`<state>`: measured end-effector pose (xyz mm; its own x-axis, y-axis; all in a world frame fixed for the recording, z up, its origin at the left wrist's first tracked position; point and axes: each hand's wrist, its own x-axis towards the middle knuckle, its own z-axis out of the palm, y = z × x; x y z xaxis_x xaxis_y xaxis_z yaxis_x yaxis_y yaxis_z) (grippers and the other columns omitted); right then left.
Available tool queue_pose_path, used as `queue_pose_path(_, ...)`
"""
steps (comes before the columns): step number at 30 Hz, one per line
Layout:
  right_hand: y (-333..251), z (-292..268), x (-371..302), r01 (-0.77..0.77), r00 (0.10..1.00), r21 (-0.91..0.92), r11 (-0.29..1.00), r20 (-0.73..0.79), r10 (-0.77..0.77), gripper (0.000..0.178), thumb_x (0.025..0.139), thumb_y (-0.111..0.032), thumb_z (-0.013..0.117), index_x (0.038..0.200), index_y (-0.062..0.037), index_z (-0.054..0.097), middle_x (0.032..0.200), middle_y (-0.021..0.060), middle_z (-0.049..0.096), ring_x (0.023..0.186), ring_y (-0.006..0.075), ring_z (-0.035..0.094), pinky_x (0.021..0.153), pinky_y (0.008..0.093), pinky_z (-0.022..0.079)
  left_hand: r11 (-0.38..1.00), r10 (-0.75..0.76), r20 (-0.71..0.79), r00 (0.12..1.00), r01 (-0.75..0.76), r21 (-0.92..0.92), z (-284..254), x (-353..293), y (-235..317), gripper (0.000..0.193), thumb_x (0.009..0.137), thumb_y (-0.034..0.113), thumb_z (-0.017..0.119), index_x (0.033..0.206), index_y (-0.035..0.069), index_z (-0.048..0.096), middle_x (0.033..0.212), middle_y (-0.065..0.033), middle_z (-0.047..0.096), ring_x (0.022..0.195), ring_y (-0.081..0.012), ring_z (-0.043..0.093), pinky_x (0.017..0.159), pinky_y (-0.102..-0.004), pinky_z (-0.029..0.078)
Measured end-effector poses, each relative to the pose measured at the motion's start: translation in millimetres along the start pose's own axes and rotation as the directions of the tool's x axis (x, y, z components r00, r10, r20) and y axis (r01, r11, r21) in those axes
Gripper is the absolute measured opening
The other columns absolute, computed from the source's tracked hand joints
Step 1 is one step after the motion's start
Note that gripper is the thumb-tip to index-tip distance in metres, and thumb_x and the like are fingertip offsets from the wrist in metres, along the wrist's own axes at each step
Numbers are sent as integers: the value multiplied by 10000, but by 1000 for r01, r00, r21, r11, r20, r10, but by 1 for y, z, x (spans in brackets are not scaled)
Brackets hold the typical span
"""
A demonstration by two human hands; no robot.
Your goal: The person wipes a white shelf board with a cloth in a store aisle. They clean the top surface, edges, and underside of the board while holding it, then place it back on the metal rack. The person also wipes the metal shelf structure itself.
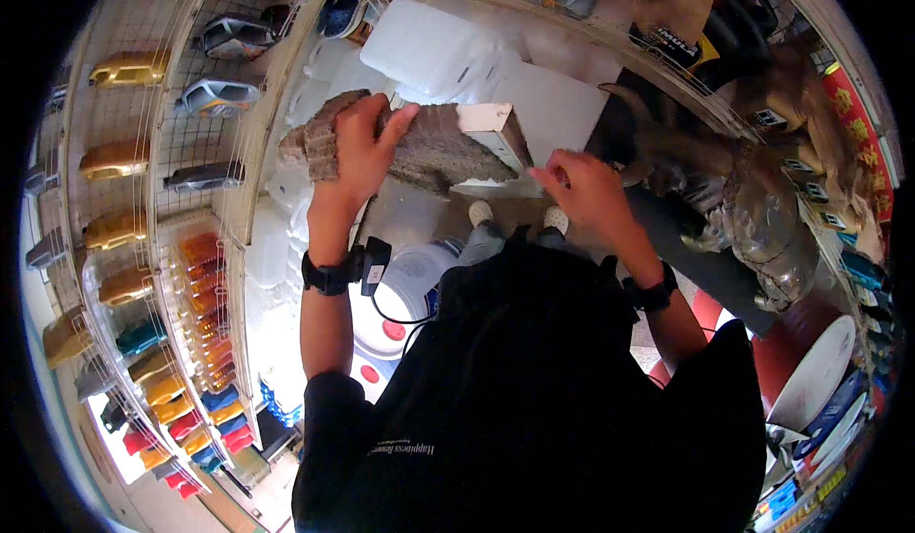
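Observation:
My left hand (362, 147) is closed on a thick grey-brown cloth (424, 152), its thumb lying along the top. The cloth is bunched at the left and spreads over a long panel. A white end (491, 121) of that panel, with small holes along its side, sticks out at the right. Close to that end is my right hand (591, 190), fingers curled in and fingertips near the panel's corner. Whether anything small is between those fingers is hidden.
White plastic jugs (429, 37) stand beyond the panel. A shelf rack (172, 190) with bottles runs along the left. Below my left forearm is a white bucket (405, 280). On the right are plastic-wrapped goods (762, 228) and a red drum with a white lid (820, 371).

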<state>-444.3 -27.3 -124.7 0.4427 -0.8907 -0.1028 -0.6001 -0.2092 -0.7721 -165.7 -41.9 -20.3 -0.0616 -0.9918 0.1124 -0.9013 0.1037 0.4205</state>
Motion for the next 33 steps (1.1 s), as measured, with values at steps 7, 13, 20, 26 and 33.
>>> queue_pose_path(7, -20, 50, 6, -110, 993, -104, 989, 21, 112, 410, 837, -479, 600, 935, -85, 661, 696, 100, 646, 686, 310, 635, 611, 408, 483, 976, 212, 90, 973, -206, -70, -2, 14, 6, 422, 781, 367, 702, 781, -14, 521, 713, -171, 544, 655, -322, 515, 630, -396, 404)
queue_pose_path(13, -27, 94, 25, -189, 972, 10, 982, -138, 189, 436, 823, -468, 597, 758, -44, 671, 755, 175, 646, 732, 359, 634, 651, 475, 492, 946, 296, 47, 954, -286, -152, -2, 9, -2, 424, 731, 338, 752, 892, -6, 565, 793, -165, 577, 749, -335, 557, 701, -386, 437)
queue_pose_path(20, -74, 41, -25, -57, 882, -253, 966, -466, -70, 181, 726, -224, 642, 747, -44, 642, 716, 132, 618, 663, 309, 607, 583, 414, 489, 924, 315, 13, 949, -304, -233, -1, -2, -19, 459, 740, 286, 752, 1013, -11, 534, 923, -174, 544, 844, -349, 541, 724, -401, 438)
queue_pose_path(26, -112, -10, -25, 75, 524, -571, 818, -675, -519, 148, 696, -85, 661, 838, -50, 637, 750, 65, 587, 673, 274, 572, 573, 371, 478, 879, 336, -18, 942, -321, -352, 1, -22, -10, 442, 774, 254, 717, 1058, -9, 505, 959, -198, 503, 873, -381, 526, 744, -422, 433)
queue_pose_path(33, -110, 26, 8, 48, 717, 362, 931, -661, 220, 200, 877, -118, 583, 991, 45, 609, 740, 88, 622, 638, 138, 560, 616, 274, 453, 896, 317, -41, 947, -314, -315, 3, -40, -17, 410, 792, 244, 692, 1060, -6, 508, 960, -202, 502, 873, -394, 524, 746, -429, 431)
